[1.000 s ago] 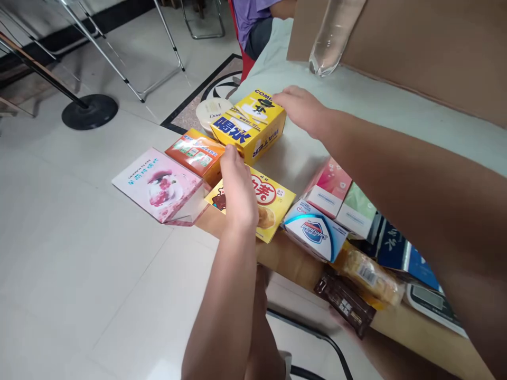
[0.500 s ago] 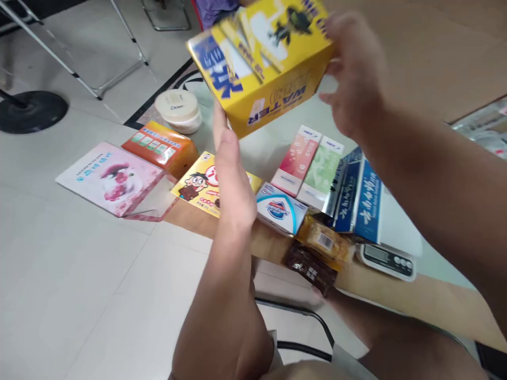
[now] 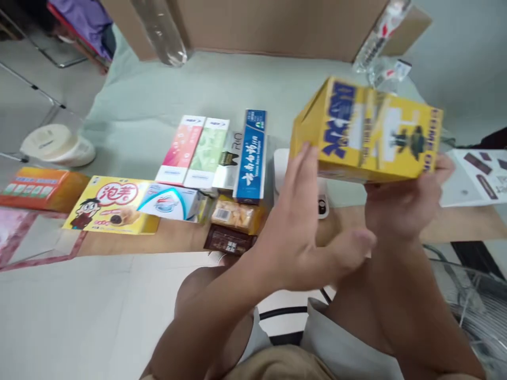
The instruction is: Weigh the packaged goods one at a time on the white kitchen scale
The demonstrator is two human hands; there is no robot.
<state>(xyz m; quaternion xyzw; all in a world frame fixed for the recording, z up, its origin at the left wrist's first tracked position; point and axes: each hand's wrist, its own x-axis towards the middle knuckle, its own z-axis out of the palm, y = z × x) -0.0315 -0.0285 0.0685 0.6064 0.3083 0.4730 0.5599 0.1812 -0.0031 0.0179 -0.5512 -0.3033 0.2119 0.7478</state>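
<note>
A yellow carton (image 3: 372,132) with blue lettering is lifted above the right part of the table, tilted. My right hand (image 3: 412,203) grips it from beneath at its right end, the fingers partly hidden under it. My left hand (image 3: 304,227) is at the box's lower left side, fingers stretched along it and thumb spread away; firm contact is hard to tell through the blur. Behind my left hand, a white kitchen scale (image 3: 282,158) is partly hidden. Just left of it stand a blue toothpaste box (image 3: 250,158), a green-and-white box (image 3: 206,153) and a pink-and-white box (image 3: 182,150).
Along the front edge lie a yellow puff snack box (image 3: 114,206), a white-and-blue box (image 3: 170,203), a clear-wrapped snack (image 3: 233,214) and a dark brown packet (image 3: 229,240). Farther left are an orange pack (image 3: 43,189) and a round cream tub (image 3: 57,145). Cardboard (image 3: 269,26) stands behind.
The view has swung right. The yellow carton has come lower and turned, carried rightward by my hands. My right hand has shifted beneath it, and my left thumb now sticks out away from it.
</note>
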